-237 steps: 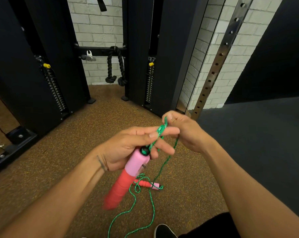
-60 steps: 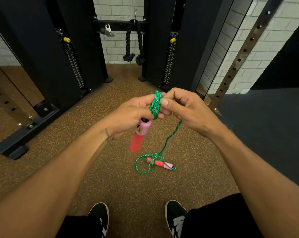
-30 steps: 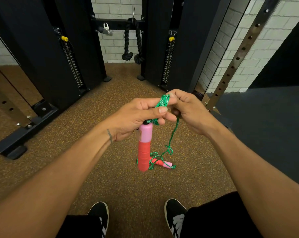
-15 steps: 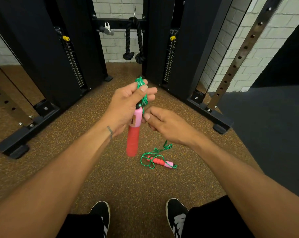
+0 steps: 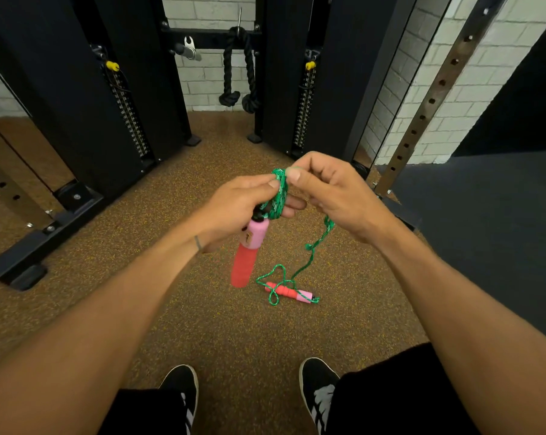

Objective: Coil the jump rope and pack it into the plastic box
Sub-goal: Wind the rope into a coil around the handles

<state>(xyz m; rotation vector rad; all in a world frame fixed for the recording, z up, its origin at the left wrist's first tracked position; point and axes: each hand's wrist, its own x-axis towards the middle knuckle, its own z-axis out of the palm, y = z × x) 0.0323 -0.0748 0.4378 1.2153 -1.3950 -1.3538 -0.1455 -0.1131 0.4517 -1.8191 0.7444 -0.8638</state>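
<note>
My left hand (image 5: 234, 205) grips the coil (image 5: 278, 196) and one handle (image 5: 249, 249) hanging below it. My right hand (image 5: 331, 189) pinches the rope (image 5: 312, 249), which trails down to the other handle (image 5: 292, 292) lying crosswise on the floor (image 5: 140, 262) beneath.

Lower red end of the hanging handle (image 5: 242, 271) is motion-blurred, edges soft; its top cap is half hidden behind the left hand (image 5: 234, 208). Part of the green rope coil (image 5: 278, 196) is covered by fingers of both hands, so no. of loops can't be told, & where the free strand runs under the right hand (image 5: 334, 193) is out of sight. Both forearms & the shoes (image 5: 318, 390) are cut off by the near edge; the small label on the pink section is too small to read.
</note>
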